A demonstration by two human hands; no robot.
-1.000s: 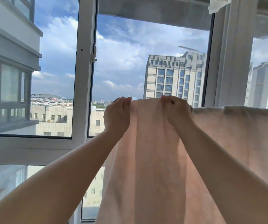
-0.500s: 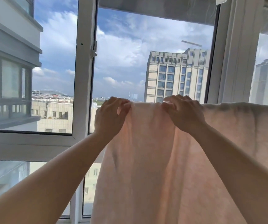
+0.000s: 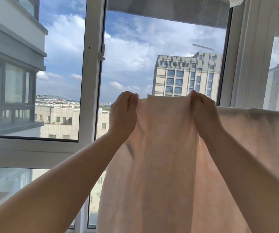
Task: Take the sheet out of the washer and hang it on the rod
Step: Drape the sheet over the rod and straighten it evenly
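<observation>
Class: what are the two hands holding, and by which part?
Left hand and right hand both pinch the pink sheet along its top edge.

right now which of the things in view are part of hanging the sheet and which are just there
Part of the job:
- pink sheet, draped along its top edge; the rod itself is hidden
- left hand, pinching the top edge
- right hand, pinching the top edge

Just there:
- window frame
- white cloth at the top
- buildings outside

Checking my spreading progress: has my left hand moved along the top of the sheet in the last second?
Yes. The left hand shifted left, away from the right hand, and now pinches the sheet nearer the white window post.
</observation>
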